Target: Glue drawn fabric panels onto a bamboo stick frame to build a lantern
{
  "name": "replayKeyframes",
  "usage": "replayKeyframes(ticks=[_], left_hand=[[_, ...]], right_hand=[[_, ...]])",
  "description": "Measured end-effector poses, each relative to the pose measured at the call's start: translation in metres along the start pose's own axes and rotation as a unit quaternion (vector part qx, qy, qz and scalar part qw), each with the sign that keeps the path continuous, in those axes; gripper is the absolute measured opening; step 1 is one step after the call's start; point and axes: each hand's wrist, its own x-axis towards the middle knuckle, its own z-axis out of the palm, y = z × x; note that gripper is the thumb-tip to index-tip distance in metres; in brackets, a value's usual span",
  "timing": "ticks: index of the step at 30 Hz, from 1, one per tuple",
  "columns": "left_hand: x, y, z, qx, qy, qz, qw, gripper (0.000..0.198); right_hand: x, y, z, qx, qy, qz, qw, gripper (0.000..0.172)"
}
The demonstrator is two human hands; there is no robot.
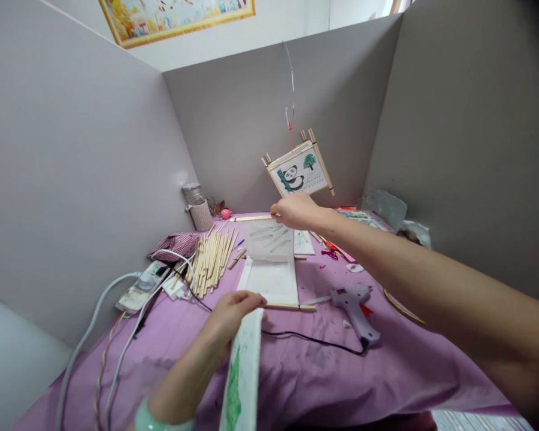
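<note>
Paper scroll stretched between two wooden sticks on the counter

The white paper sheet (272, 263) lies flat, long and narrow, running away from the near grip to the far one. The far stick (251, 218) lies crosswise under the right hand (296, 211), whose fingertips press its end. The near stick (291, 306) edges the sheet's close end, just beside the left hand (233, 311), which pinches a second paper strip (242, 377) with green painting, tilted up towards the camera.

Bright, even daylight from above, soft shadows, strong wide-angle bending at blurred edges.
</note>
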Motion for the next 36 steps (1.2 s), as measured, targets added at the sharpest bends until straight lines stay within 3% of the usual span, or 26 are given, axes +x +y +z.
replayKeyframes(ticks=[3,5,7,8,11,16,20,23,27,29,32,36], left_hand=[[-0.005,0.043,-0.010,0.149,0.117,0.120,0.974,0.032],[0.000,0.073,-0.022,0.240,0.182,0.180,0.937,0.040],[0.014,0.099,-0.036,0.348,0.224,0.197,0.889,0.046],[0.023,0.110,-0.042,0.393,0.228,0.192,0.870,0.050],[0.052,0.131,-0.054,0.483,0.164,0.195,0.838,0.063],[0.084,0.139,-0.055,0.561,0.126,0.251,0.779,0.040],[0.093,0.138,-0.055,0.550,0.159,0.277,0.772,0.032],[0.098,0.137,-0.057,0.527,0.160,0.292,0.782,0.029],[0.102,0.138,-0.061,0.505,0.140,0.292,0.800,0.027],[0.103,0.139,-0.063,0.505,0.131,0.288,0.803,0.028],[0.105,0.138,-0.066,0.505,0.126,0.289,0.803,0.031],[0.107,0.138,-0.067,0.503,0.126,0.291,0.804,0.032]], right_hand=[[-0.002,0.003,-0.002,-0.007,-0.005,0.006,1.000,0.026],[-0.003,0.004,-0.004,-0.012,-0.009,0.008,1.000,0.027],[-0.005,0.006,-0.006,-0.015,-0.013,0.006,1.000,0.027],[-0.005,0.006,-0.007,-0.016,-0.015,0.005,1.000,0.027],[-0.007,0.006,-0.008,-0.019,-0.016,-0.001,1.000,0.026],[-0.009,0.005,-0.007,-0.017,-0.010,-0.007,1.000,0.026],[-0.024,0.010,-0.015,-0.006,0.005,0.012,1.000,0.031],[-0.052,0.012,-0.016,0.011,-0.009,0.035,0.999,0.034],[-0.105,0.001,0.011,0.055,-0.131,-0.004,0.990,0.014],[-0.128,-0.008,0.031,0.070,-0.169,-0.033,0.983,0.013],[-0.149,-0.016,0.053,0.070,-0.175,-0.050,0.981,0.012],[-0.155,-0.016,0.060,0.064,-0.167,-0.045,0.983,0.013]])
